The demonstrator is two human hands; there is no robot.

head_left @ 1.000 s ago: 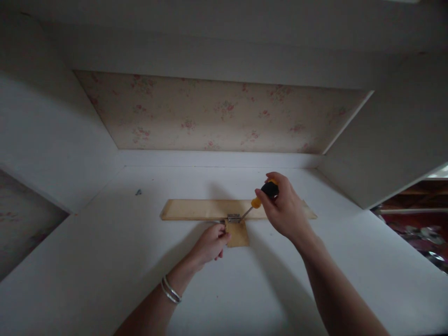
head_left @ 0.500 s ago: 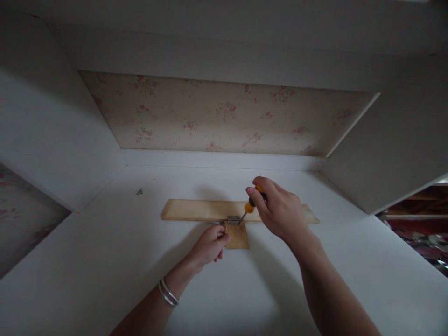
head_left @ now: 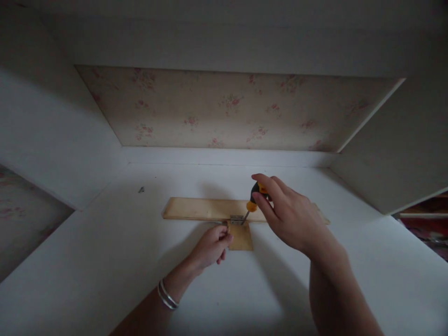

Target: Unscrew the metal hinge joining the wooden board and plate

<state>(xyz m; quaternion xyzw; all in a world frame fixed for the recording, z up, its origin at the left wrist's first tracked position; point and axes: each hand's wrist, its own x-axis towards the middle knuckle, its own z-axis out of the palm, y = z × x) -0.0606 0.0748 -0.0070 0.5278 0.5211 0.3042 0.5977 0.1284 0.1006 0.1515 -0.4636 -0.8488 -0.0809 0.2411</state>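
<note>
A yellow-and-black screwdriver (head_left: 251, 206) is gripped by its handle in my right hand (head_left: 287, 212), its shaft slanting down to a small metal hinge (head_left: 237, 219). The hinge lies across the seam between a long wooden board (head_left: 196, 208) and a small square wooden piece (head_left: 241, 237). My left hand (head_left: 212, 245), with bracelets at the wrist, is closed on the left edge of the small piece, fingers pinched there. Whether those fingers also hold a screw is too small to tell. My right hand covers part of the board's right end.
Both wooden pieces rest on a white surface (head_left: 115, 252). Small metal bits (head_left: 141, 189) lie to the left of the board. White panels rise at the left and right, and floral wallpaper (head_left: 227, 112) covers the back. Shelves with blurred items (head_left: 425, 228) appear at the far right.
The fingers of my right hand have shifted and opened somewhat around the screwdriver handle, which stands a little more upright. My left hand keeps its hold. The whole view has moved slightly.
</note>
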